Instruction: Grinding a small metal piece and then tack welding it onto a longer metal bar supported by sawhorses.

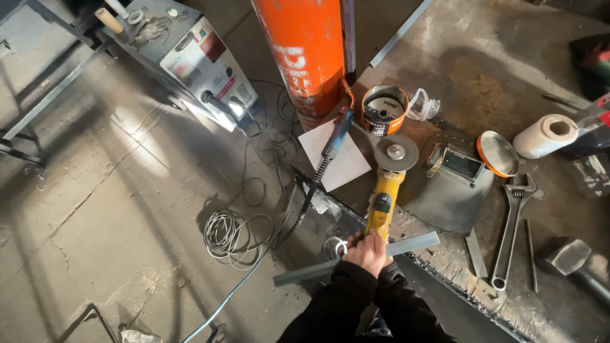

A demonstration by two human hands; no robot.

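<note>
One hand [367,253] was visible low in the frame, at about 6 o'clock, its dark sleeve [343,298] coming up from the bottom edge. Whether it was the left or the right could not be told, and no second hand showed. Its fingers were curled over a long grey metal bar [416,243] that lay slanted across the edge of the worktable [457,82], right where the rear handle of a yellow angle grinder [385,202] met the bar. How tightly it gripped, and whether it held the bar, the grinder handle or both, could not be made out.

The grinder lay just at 12 o'clock from the hand, its disc [395,153] flat and facing up. It looked heavy at the head and stiff in the body, so the yellow handle seemed the safe place to take it, well away from the disc. The bar looked rigid, hard-edged and likely to tip off the table end.

A welding torch [333,143] on a white sheet [346,166] lay at 11 o'clock, an orange gas cylinder [305,51] beyond it, a welding machine [203,63] at 10 o'clock, and a large wrench [511,232] at 3 o'clock.
</note>
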